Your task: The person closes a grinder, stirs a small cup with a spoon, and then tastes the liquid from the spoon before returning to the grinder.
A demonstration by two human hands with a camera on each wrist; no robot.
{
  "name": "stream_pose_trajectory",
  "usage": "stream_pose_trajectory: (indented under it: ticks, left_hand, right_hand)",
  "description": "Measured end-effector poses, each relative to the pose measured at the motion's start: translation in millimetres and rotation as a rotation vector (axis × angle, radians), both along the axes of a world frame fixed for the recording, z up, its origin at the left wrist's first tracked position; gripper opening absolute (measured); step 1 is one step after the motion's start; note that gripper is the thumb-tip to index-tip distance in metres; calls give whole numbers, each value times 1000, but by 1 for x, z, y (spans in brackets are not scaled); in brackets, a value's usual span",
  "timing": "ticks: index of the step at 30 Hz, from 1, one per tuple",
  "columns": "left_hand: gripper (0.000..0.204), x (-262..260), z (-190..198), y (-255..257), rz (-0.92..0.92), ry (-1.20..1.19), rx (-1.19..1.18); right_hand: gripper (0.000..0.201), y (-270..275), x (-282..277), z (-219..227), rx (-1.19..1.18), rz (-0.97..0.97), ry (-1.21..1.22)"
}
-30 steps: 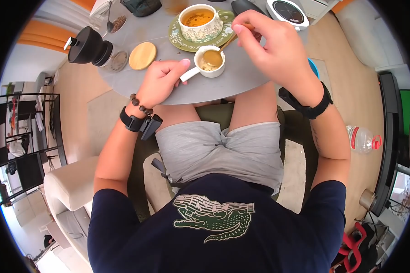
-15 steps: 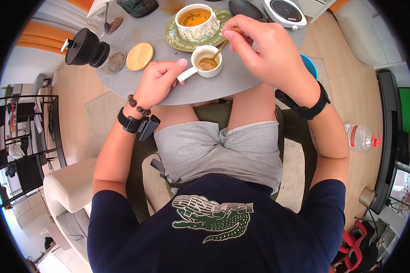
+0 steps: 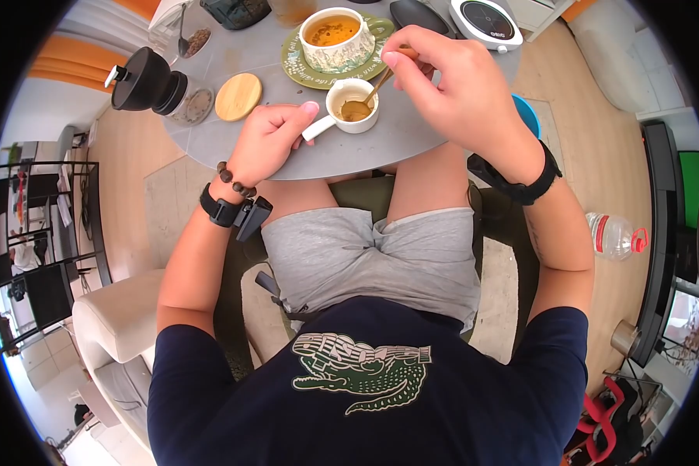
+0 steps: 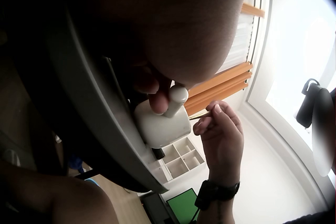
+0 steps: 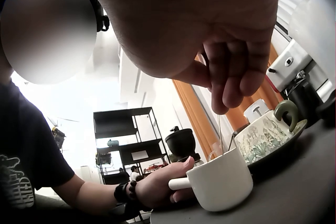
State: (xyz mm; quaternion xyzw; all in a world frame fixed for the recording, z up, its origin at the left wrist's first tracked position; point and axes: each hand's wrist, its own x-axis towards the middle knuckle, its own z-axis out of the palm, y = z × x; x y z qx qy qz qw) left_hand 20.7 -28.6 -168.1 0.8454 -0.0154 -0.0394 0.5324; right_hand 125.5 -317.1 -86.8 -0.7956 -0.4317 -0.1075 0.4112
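Observation:
A small white cup with a straight side handle (image 3: 340, 124) stands near the table's front edge. My left hand (image 3: 272, 138) holds it by that handle, thumb on top; the left wrist view shows fingertips (image 4: 159, 103) against the handle. Thin brownish liquid lies in the cup. Between thumb and fingers my right hand (image 3: 466, 89) pinches a gold spoon (image 3: 357, 110), whose bowl sits inside the cup at the liquid. In the right wrist view the spoon's stem (image 5: 220, 132) runs down from my fingers past the rim.
Behind the cup, a patterned mug of amber liquid (image 3: 334, 33) stands on a green saucer (image 3: 293, 66). To the left are a round wooden lid (image 3: 238, 97) and a hand coffee grinder (image 3: 151, 81). A white scale (image 3: 485, 23) and a dark object (image 3: 419, 17) lie back right.
My right hand has lowered the spoon from near the rim, where it held liquid, down into the cup. My left hand keeps its hold on the handle.

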Motion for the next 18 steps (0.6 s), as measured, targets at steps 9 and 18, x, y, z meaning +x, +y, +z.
stream_pose_trajectory:
  ticks: [9,18]
  left_hand:
    - [55,1,-5,0,18,-8,-36]
    - [59,-2,7,-5,26,-20,-49]
  right_hand:
    - [13,1,2,3,64,-6,-101]
    - [11,4,2,-2,132,18,37]
